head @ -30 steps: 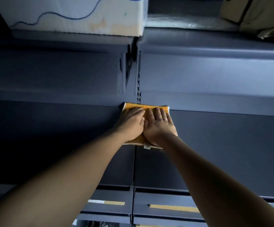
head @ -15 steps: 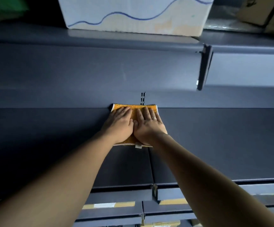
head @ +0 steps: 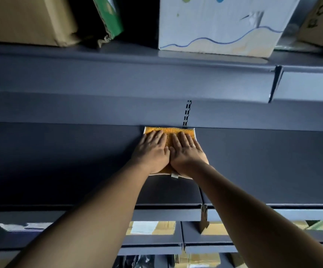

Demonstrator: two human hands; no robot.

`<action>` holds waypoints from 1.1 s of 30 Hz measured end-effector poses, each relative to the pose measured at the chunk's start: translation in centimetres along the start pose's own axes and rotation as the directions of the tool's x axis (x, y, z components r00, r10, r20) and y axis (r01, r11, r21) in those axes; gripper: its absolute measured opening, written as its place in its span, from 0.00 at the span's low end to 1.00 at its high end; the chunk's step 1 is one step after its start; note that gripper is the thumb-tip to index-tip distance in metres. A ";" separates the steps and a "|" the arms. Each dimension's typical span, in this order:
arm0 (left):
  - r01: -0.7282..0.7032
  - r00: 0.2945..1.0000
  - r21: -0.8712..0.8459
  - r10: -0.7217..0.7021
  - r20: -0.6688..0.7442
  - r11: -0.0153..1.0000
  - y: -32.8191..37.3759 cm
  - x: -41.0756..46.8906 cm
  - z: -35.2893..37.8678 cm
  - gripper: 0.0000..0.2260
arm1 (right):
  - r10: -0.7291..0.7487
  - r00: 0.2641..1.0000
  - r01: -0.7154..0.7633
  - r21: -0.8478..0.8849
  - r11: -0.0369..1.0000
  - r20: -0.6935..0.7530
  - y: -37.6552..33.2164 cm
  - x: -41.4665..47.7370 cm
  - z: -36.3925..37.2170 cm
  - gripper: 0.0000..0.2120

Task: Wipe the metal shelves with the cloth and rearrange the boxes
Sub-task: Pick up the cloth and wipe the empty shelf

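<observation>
An orange cloth (head: 168,132) with a white edge lies flat on the dark grey metal shelf (head: 60,161), pushed against the shelf's back wall. My left hand (head: 152,151) presses on its left half with straight fingers. My right hand (head: 185,151), a ring on one finger, presses flat on its right half. The two hands touch side by side and cover most of the cloth. On the shelf above stand a white box with a blue wavy line (head: 220,24) and a brown cardboard box (head: 27,20).
A green package (head: 109,16) leans between the upper boxes, and another brown box (head: 319,20) sits at the top right. A slotted upright (head: 186,113) runs up the back wall behind the cloth. Lower shelves hold cardboard boxes (head: 153,228).
Both hands have slid the cloth to the left along the back of the shelf, past the shelf joint. My view has shifted left and up, bringing the upper boxes into sight.
</observation>
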State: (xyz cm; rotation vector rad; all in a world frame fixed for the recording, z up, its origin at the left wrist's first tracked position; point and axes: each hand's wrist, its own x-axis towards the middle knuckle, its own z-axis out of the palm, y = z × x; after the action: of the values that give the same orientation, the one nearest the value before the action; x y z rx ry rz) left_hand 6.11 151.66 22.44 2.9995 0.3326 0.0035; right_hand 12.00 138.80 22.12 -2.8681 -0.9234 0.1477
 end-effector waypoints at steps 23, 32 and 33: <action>0.008 1.000 -0.052 -0.008 0.009 0.999 -3.2 -10.6 -0.5 0.28 | -0.004 0.999 0.004 0.009 1.000 0.053 -6.9 -8.4 1.4 0.31; -0.005 1.000 -0.033 0.005 0.004 0.999 -4.8 -10.9 -0.8 0.28 | -0.007 1.000 0.007 0.023 1.000 0.009 -8.2 -8.0 1.8 0.31; -0.008 1.000 -0.030 0.008 0.001 1.000 -5.0 -10.5 -0.7 0.28 | -0.005 1.000 0.005 0.021 1.000 0.010 -8.2 -7.6 1.8 0.31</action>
State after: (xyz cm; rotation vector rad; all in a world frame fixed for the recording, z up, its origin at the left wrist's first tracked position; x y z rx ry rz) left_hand -5.20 154.26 22.70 2.9711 0.3175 0.0080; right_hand 0.88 141.09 21.99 -2.8480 -0.9256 0.1712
